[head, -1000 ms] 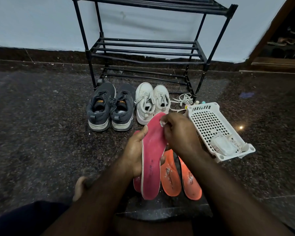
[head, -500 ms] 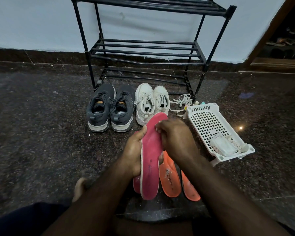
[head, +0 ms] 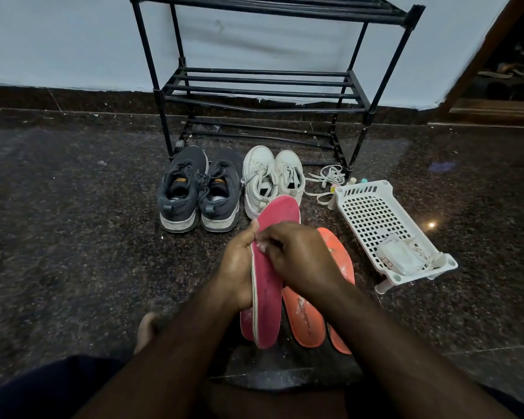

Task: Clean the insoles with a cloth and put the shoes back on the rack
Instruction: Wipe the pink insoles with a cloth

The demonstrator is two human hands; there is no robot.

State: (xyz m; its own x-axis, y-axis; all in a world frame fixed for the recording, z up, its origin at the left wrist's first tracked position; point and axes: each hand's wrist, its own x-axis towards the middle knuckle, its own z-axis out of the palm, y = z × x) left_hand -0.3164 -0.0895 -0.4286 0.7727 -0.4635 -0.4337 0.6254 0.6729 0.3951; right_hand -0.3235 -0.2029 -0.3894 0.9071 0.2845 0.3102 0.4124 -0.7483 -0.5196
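My left hand [head: 239, 267] grips a pink insole [head: 270, 300] by its left edge and holds it upright above the floor. My right hand [head: 297, 258] presses a small white cloth [head: 262, 247] against the insole's middle; the cloth barely shows under my fingers. A second pink insole [head: 245, 325] peeks out behind the first. Two orange insoles [head: 304, 322] lie on the floor under my right forearm. A dark grey pair of shoes [head: 198, 192] and a white pair [head: 273, 179] stand in front of the black rack [head: 260, 89], whose shelves are bare.
A white perforated plastic basket [head: 372, 213] lies tilted on the floor at the right, with a white packet [head: 401, 258] inside. Loose white laces [head: 327, 179] lie beside the white shoes. A doorway opens at the far right. My bare foot [head: 147, 328] rests at lower left.
My right hand has slid down the pink insole from its toe end to its middle, wiping with the cloth. My left hand keeps its hold.
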